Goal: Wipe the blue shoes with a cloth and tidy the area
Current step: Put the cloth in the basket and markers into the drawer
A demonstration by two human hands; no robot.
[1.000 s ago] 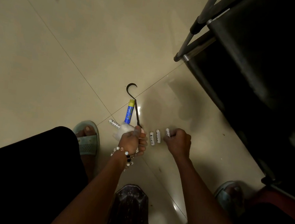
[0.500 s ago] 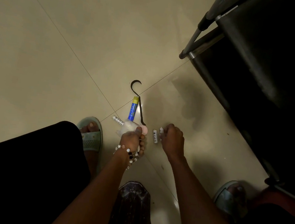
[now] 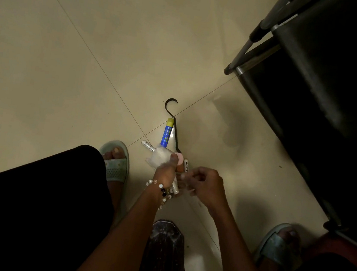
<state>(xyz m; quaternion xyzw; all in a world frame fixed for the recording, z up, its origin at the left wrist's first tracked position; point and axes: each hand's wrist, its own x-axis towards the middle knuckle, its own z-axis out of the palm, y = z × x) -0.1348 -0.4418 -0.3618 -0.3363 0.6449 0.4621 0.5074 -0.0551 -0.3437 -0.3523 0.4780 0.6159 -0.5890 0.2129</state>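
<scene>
**Low over the tile: both hands full of small clutter**

Low at centre, just above the floor (image 3: pixel 71 56): left hand (image 3: pixel 164 174), fingers curled round a bundle. Gripped in it: a crumpled clear bag (image 3: pixel 159 158), a pink disc (image 3: pixel 179 159) under the thumb, a white tube (image 3: pixel 186 165) lettered "Heyerig…", the rest of the word hidden. Sticking out above the fist: a blue stick (image 3: pixel 166 132) with a yellow cap, its label too small to read, and a black hook (image 3: pixel 172 121), curved end resting on the tile seam. Another white tube (image 3: pixel 147 145) poking out to the left, print on it illegible. Beaded bracelet (image 3: pixel 162 190) on the left wrist, white and black beads.

Right hand (image 3: pixel 203 186) just beside the left, nearly touching, fingers curled inward; blurred, so cannot tell for certain what is pinched. Something pale and cylindrical (image 3: pixel 175 188) between the two hands, too smeared to name.

Blue shoes and cloth: none seen anywhere on the tile.

Outward: pale green slippers on both feet, left (image 3: pixel 116 164) beside a black-clad knee (image 3: pixel 32 196), right (image 3: pixel 280 247) near the bottom right. Dark glossy object (image 3: pixel 165 245) between the forearms at the bottom edge. Black rack (image 3: pixel 323 85) with metal tubes filling the upper right, its shadow spreading over the tile.
</scene>
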